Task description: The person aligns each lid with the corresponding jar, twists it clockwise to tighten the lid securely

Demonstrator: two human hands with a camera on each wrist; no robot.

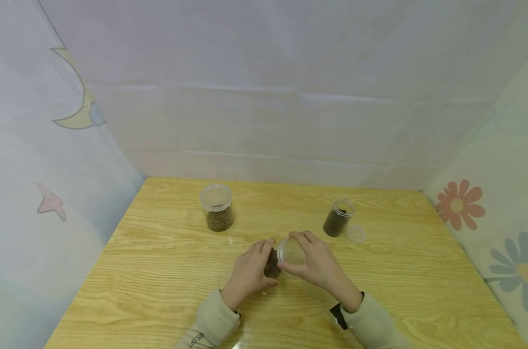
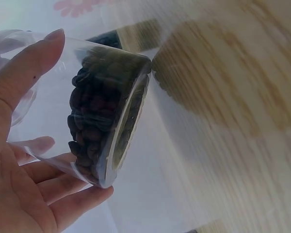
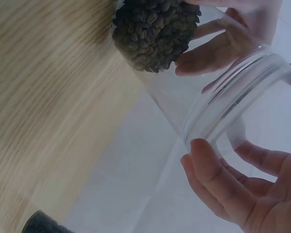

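My left hand (image 1: 251, 266) grips the body of a clear jar (image 2: 63, 51) with dark coffee beans (image 3: 155, 31) in its lower part. The jar is tilted, its mouth end towards my right hand (image 1: 318, 261). That hand holds the clear lid (image 3: 252, 87) at the jar's mouth by its rim, thumb on one side and fingers on the other. Whether the lid is fully seated or loose, I cannot tell. In the left wrist view, the thumb and fingers of the left hand lie round the jar's wall, and the beans rest towards its base.
A wider clear jar (image 1: 219, 220), partly filled with something dark brown, stands at the back left. Towards the back right is a narrower jar (image 1: 335, 224) with dark contents, a clear lid (image 1: 356, 234) lying beside it. Fabric walls (image 1: 264, 131) enclose the wooden table (image 1: 159, 281).
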